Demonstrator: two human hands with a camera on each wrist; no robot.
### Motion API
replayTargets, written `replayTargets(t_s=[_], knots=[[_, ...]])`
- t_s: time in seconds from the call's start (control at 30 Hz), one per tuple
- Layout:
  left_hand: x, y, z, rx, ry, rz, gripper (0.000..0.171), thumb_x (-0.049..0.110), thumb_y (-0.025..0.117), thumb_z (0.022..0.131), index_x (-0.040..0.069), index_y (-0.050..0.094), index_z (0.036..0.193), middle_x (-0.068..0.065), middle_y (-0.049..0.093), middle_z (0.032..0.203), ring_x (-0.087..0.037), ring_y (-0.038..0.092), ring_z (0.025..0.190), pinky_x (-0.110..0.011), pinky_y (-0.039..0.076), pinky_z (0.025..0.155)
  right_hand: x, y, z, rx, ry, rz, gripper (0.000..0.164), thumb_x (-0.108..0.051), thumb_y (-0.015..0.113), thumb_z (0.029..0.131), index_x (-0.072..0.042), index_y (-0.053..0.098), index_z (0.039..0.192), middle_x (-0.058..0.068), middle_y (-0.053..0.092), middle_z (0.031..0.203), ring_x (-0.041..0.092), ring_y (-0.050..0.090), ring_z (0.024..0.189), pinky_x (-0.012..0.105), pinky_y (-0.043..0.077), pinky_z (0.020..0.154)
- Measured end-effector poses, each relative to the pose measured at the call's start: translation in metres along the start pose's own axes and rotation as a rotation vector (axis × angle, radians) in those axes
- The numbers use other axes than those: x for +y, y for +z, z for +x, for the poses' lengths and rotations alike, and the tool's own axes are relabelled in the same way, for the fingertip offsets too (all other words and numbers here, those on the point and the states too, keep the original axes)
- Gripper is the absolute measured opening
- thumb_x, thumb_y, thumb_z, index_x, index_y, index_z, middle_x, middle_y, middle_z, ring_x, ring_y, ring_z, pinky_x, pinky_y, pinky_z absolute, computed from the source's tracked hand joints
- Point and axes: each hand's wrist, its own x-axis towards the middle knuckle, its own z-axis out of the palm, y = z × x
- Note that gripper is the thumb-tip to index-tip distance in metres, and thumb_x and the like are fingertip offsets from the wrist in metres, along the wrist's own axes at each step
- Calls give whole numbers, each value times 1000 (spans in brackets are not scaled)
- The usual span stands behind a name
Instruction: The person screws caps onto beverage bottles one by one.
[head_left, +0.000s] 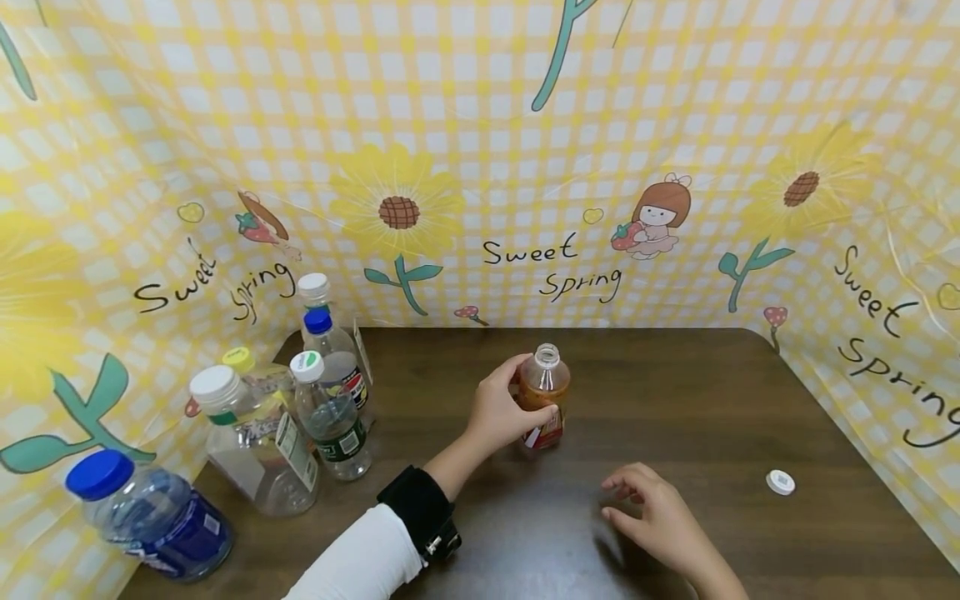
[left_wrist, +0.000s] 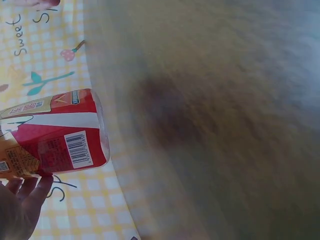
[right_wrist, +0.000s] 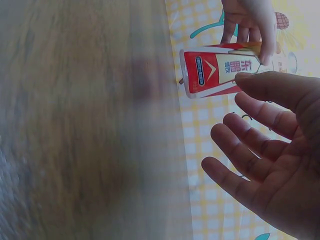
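Note:
My left hand (head_left: 504, 407) grips a small clear plastic bottle (head_left: 545, 387) with a red label and an open neck. Thumb and fingers lie on opposite sides of it. The bottle stays upright and seems held just above the table, its blurred reflection lying apart from its base in both wrist views. In the left wrist view the red-labelled bottle (left_wrist: 60, 132) shows a barcode. My right hand (head_left: 651, 515) hovers over the table, nearer to me, with relaxed, spread fingers and nothing in them. A white bottle cap (head_left: 781, 482) lies on the table to the right.
Several capped bottles stand at the left: a blue-capped one with a blue label (head_left: 180, 533), a large white-capped one (head_left: 262, 467), a green-labelled one (head_left: 337, 425), and others behind. A yellow checked cloth (head_left: 480, 150) rises around the brown table (head_left: 675, 392).

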Motion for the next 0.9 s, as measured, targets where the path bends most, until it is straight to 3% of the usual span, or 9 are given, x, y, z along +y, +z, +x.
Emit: replayTargets(t_s=[0.47, 0.9], knots=[[17, -21, -27, -31, -1, -70, 72, 17, 89, 68, 12, 56, 132, 0, 63, 113, -13, 61, 101, -31, 56, 80, 1, -3, -1, 21, 1, -11, 31, -1, 84, 69, -11, 67, 93, -9, 61, 93, 12, 62, 77, 32, 54, 67], [16, -44, -62, -5, 6, -92, 73, 11, 90, 65, 15, 58, 130, 1, 63, 117, -14, 61, 106, -33, 56, 82, 1, -7, -6, 28, -10, -7, 32, -1, 84, 68, -10, 68, 94, -7, 62, 94, 13, 62, 77, 32, 54, 66]])
